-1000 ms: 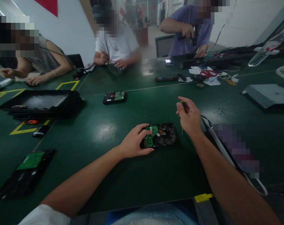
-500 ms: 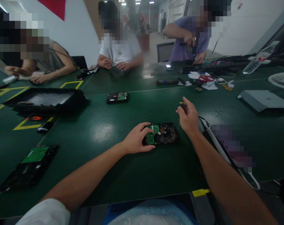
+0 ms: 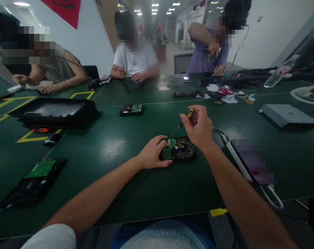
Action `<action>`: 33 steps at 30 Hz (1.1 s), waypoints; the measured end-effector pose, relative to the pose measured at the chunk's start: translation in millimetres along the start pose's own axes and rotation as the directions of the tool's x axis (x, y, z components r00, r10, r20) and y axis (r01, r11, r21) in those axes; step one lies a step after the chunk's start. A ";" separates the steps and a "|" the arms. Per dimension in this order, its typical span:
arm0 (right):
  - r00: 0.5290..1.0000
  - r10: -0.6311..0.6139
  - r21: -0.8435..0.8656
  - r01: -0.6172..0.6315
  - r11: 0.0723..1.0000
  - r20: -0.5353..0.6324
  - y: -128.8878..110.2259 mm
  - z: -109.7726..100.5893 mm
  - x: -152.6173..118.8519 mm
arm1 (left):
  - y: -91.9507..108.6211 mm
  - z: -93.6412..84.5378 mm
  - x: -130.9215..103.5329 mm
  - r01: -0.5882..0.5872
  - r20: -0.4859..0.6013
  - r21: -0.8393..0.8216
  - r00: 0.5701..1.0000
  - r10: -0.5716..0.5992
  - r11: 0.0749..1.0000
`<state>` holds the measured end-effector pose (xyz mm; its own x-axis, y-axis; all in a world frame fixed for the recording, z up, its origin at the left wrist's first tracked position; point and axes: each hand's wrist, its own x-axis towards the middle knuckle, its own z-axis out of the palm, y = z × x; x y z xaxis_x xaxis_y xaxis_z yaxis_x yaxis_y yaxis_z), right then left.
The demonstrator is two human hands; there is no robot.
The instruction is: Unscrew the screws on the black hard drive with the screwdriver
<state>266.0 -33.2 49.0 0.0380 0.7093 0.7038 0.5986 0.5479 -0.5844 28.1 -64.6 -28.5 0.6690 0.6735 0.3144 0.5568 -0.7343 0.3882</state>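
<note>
The left hand (image 3: 155,152) clasps the left end of a black rectangular hard drive with a green circuit board (image 3: 184,148), thumb along its near edge, fingers over the far side. The drive lies flat on the dark green table (image 3: 126,197), near the middle. The right hand (image 3: 198,126) pinches a slim screwdriver with a yellow-and-black handle (image 3: 181,123), its thin metal shaft slanting down leftward to the drive's far edge; whether the tip touches, I cannot tell. Tiny loose pieces (image 3: 165,128) lie just beyond. Another black-and-green drive (image 3: 34,183) rests at near left.
</note>
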 end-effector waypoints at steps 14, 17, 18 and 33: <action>0.999 -0.035 0.011 0.035 0.999 -0.002 34.4 -7.9 -22.9 | 11.7 1.9 3.4 0.018 0.010 0.020 1.000 -0.019 1.000; 0.997 -0.082 -0.035 0.083 0.996 0.015 27.6 -6.9 -26.4 | 22.6 2.7 -2.8 0.067 0.013 0.005 0.998 -0.067 0.998; 0.996 -0.091 -0.040 0.092 0.995 0.021 26.0 -5.9 -27.6 | 26.8 3.2 -5.9 0.101 0.003 0.000 0.995 -0.101 0.995; 0.996 -0.075 0.036 0.073 0.997 0.045 22.2 8.4 -38.2 | 6.6 -4.8 -17.0 0.092 -0.027 -0.005 0.995 -0.092 0.996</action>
<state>271.1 -44.5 5.8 -0.0433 0.6856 0.7267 0.5702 0.6142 -0.5455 18.0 -80.5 -27.1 0.6014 0.7400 0.3011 0.6131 -0.6691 0.4200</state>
